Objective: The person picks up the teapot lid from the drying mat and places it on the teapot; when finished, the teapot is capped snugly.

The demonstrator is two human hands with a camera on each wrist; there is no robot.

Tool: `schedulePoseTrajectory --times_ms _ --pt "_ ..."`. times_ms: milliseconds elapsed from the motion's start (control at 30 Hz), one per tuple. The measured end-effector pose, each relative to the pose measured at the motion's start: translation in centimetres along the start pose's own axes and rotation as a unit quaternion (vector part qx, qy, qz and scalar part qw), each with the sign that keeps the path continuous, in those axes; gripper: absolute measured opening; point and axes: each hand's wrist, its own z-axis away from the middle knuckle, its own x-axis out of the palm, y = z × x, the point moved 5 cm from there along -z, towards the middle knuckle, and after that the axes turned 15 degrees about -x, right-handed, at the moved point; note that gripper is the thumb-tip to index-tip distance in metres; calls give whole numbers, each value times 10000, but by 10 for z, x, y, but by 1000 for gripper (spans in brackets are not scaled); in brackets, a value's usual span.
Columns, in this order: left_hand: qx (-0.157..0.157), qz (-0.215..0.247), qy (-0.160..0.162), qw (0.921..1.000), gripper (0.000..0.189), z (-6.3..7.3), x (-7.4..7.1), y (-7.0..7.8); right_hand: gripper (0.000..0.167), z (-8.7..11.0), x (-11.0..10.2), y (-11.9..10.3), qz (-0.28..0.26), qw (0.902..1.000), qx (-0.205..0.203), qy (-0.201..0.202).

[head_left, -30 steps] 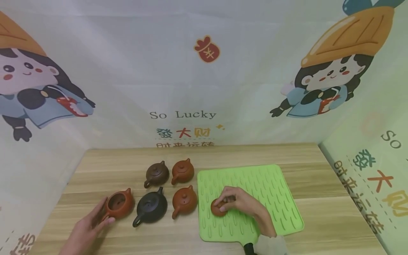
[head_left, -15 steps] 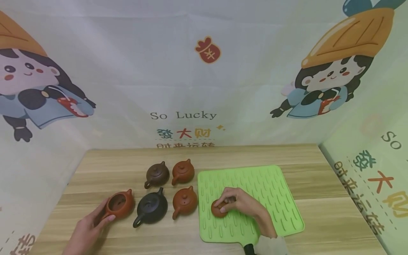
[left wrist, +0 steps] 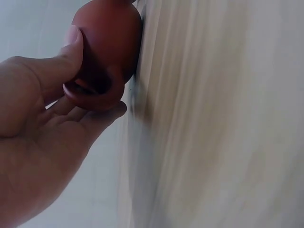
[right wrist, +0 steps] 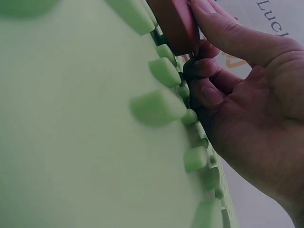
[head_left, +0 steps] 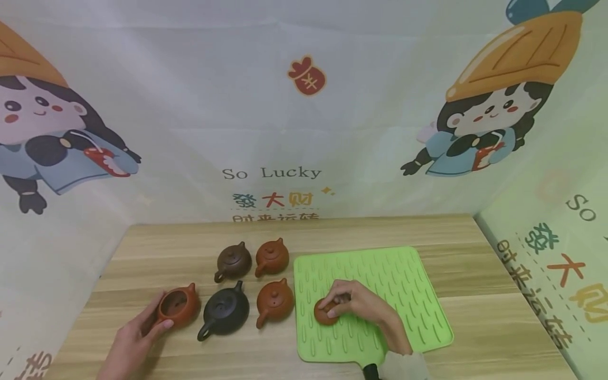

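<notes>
At the left of the head view, my left hand (head_left: pixel 133 340) grips a lidless reddish-brown clay teapot (head_left: pixel 191 309) at its handle side, thumb near the rim. The left wrist view shows the teapot's loop handle (left wrist: pixel 102 99) between thumb and fingers, with its body (left wrist: pixel 111 38) beside the wooden surface. My right hand (head_left: pixel 358 302) pinches a round reddish-brown teapot lid (head_left: pixel 322 317) at the green mat's left part. In the right wrist view the lid (right wrist: pixel 175 23) is tilted, its edge close to the mat's ridges; my fingers hide part of it.
A black teapot (head_left: pixel 228 309) stands right of the open one. Behind and beside it are a dark brown teapot (head_left: pixel 234 261) and two reddish ones (head_left: pixel 272 256). The green ridged mat (head_left: pixel 394 264) has a black handle (head_left: pixel 370 371) towards the front. Printed cloth (head_left: pixel 380 200) walls the table.
My left hand has shifted slightly right, its thumb now further over the teapot's handle side. The right hand and the lid stay where they were.
</notes>
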Motion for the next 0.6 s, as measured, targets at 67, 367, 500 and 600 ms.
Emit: schedulePoseTrajectory --times_ms 67,367,500,600 --pt "-179 72 -72 9998 70 0 0 0 15 -1 0 -1 23 10000 18 -13" --pt "-552 338 -345 9973 70 -1 0 4 14 -4 4 -7 37 9998 -146 105" --pt "-572 348 -430 9968 70 -1 -1 5 14 -9 10 -13 -36 9994 -327 97" --pt "-637 373 -472 9962 71 0 -3 3 13 -11 15 -15 -55 9993 -354 66"
